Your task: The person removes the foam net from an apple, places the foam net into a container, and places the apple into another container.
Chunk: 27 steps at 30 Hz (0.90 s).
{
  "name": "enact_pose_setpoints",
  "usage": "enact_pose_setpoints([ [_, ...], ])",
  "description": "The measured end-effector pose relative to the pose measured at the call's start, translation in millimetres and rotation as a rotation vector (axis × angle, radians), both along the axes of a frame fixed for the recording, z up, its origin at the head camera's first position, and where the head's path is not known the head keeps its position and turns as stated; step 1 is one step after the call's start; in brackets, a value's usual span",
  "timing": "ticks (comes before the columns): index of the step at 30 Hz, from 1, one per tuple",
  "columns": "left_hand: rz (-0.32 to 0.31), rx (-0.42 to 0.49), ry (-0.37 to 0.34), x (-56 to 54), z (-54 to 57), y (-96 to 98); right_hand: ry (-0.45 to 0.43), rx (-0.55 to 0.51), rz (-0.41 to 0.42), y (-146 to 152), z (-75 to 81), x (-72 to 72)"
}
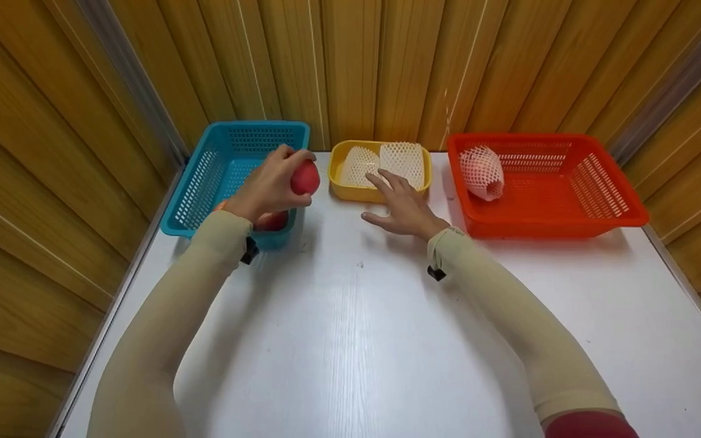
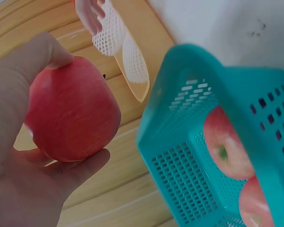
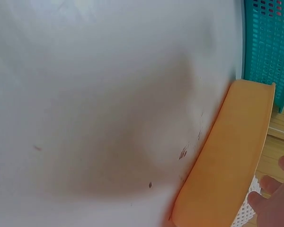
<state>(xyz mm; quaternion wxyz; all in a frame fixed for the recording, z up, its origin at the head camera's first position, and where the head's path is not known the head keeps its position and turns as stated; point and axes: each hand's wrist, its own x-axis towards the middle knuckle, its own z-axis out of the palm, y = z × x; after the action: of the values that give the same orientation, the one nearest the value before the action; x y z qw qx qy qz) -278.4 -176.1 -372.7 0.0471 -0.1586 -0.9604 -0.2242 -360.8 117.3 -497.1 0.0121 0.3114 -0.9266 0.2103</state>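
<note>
A red apple (image 2: 75, 111) is gripped between the thumb and fingers of my left hand (image 1: 272, 182), above the right side of the blue basket (image 1: 204, 131). Two more apples (image 2: 227, 146) lie inside that basket in the left wrist view. My right hand (image 1: 404, 207) hovers at the front of the yellow container (image 1: 359, 193), fingers spread and holding nothing. White foam net sleeves (image 1: 400, 159) fill the yellow container, just beyond my right fingertips. In the right wrist view, only the fingertips (image 3: 270, 187) show, beside the container's rim.
On the right stands a red basket (image 1: 548, 228) holding a fruit wrapped in a foam net (image 1: 482, 173). The containers line up along the wooden back wall (image 1: 350, 67) on a white table (image 1: 350, 340).
</note>
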Motion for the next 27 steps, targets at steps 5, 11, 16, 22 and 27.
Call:
enact_pose_setpoints([
  [5,0.021,0.013,-0.006,-3.6,2.9,-17.7,-0.006,-0.013,0.011,-5.0,-0.5,3.9],
  [11,0.069,0.02,-0.024,-9.5,4.7,-36.3,-0.031,-0.028,0.023,-11.5,3.8,10.8],
  [16,0.11,0.016,-0.038,-16.1,5.4,-49.8,-0.062,-0.057,0.054,-18.5,8.0,16.5],
  [22,0.117,0.004,-0.07,-26.9,2.9,-61.0,-0.08,-0.095,0.083,-27.5,10.9,23.5],
  [27,0.12,0.005,-0.103,-34.2,1.3,-67.3,-0.088,-0.114,0.111,-37.6,10.9,29.1],
])
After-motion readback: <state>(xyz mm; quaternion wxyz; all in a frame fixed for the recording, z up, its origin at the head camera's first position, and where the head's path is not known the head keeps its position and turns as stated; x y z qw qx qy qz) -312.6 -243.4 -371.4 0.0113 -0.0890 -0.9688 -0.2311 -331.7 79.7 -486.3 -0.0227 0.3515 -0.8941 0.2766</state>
